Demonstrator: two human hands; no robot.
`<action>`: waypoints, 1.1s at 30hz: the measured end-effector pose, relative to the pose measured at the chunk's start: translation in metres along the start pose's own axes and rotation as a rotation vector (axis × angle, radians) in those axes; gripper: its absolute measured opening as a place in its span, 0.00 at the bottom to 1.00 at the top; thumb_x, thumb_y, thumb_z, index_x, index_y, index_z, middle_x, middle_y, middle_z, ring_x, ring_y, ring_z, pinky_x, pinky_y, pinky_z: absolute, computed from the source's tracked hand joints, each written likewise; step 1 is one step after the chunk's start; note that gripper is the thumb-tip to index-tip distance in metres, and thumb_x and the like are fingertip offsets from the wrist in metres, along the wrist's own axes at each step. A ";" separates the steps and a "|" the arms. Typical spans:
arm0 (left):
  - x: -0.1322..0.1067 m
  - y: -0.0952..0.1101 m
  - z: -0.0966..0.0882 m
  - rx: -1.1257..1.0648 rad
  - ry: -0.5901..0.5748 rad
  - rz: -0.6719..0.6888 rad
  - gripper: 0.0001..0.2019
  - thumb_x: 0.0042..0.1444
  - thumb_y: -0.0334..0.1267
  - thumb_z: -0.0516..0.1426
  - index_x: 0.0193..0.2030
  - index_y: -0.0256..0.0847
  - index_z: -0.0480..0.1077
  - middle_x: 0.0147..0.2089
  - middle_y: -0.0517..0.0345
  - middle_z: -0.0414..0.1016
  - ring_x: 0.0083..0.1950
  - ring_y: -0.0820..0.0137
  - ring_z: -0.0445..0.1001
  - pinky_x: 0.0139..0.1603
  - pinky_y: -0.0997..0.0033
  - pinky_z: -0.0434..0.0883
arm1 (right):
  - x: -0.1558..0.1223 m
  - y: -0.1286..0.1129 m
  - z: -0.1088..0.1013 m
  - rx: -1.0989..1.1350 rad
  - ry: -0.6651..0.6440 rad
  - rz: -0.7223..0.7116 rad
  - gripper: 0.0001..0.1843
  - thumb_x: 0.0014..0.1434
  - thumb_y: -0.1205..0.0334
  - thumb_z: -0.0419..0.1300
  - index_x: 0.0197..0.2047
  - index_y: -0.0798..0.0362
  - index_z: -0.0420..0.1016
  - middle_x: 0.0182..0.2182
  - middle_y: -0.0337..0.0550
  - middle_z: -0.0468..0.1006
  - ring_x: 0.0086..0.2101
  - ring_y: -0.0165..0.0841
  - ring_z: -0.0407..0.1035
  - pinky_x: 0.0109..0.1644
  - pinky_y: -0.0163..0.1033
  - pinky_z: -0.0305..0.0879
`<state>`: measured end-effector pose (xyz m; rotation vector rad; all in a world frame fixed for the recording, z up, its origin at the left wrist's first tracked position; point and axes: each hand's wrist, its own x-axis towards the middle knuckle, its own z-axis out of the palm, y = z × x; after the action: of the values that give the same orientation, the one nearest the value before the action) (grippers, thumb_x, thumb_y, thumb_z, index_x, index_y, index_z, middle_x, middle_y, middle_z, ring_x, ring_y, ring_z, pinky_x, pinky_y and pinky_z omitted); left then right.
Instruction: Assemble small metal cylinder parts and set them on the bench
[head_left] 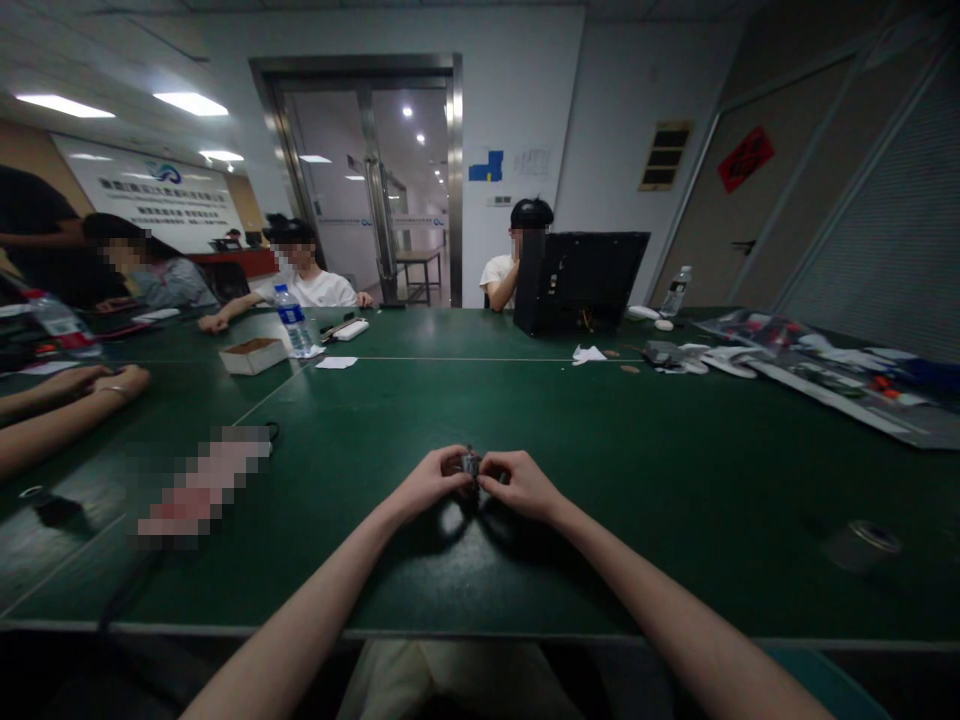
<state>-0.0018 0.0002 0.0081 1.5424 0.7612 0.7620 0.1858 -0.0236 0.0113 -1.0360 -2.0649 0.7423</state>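
Observation:
A small grey, metallic-looking piece with dark edges (470, 464) is between my two hands, just above the green table (390, 410). My left hand (436, 476) grips it from the left, thumb and fingers curled round its side. From the right, my right hand (521, 482) closes in a pinch at the piece's darker edge. The piece is too small and dim to name its kind, and the fingertips partly cover it. Shadows of both hands fall on the tabletop below.
A dark round can (864, 545) stands at right, a small black object (51, 507) at left. Further off are a white box (255, 355), a water bottle (294, 322), a black monitor (592, 280) and a cluttered tray (847, 385). Another person's forearms (67, 410) rest at left.

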 end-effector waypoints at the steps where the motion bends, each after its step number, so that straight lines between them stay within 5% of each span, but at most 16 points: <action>1: 0.000 0.001 0.000 -0.011 0.002 0.002 0.16 0.47 0.32 0.60 0.44 0.35 0.68 0.39 0.55 0.73 0.36 0.70 0.72 0.37 0.72 0.70 | 0.000 0.000 0.000 0.002 0.001 -0.001 0.05 0.53 0.67 0.57 0.27 0.56 0.72 0.23 0.38 0.73 0.25 0.27 0.65 0.31 0.30 0.58; 11: 0.002 -0.006 -0.004 -0.306 0.014 -0.062 0.17 0.46 0.32 0.60 0.46 0.34 0.71 0.42 0.51 0.74 0.37 0.71 0.73 0.40 0.72 0.69 | 0.001 -0.002 -0.003 0.017 0.000 -0.005 0.06 0.54 0.67 0.56 0.28 0.56 0.73 0.24 0.38 0.74 0.26 0.27 0.65 0.31 0.30 0.58; 33: -0.001 0.000 -0.001 -0.228 -0.079 -0.056 0.18 0.49 0.37 0.63 0.46 0.32 0.71 0.43 0.47 0.75 0.41 0.66 0.75 0.47 0.66 0.71 | -0.002 0.001 -0.004 -0.154 0.038 -0.043 0.06 0.56 0.66 0.55 0.29 0.54 0.71 0.26 0.38 0.73 0.27 0.28 0.64 0.33 0.31 0.57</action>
<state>-0.0033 0.0000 0.0085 1.3320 0.6339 0.7165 0.1902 -0.0239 0.0123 -1.0781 -2.1306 0.5443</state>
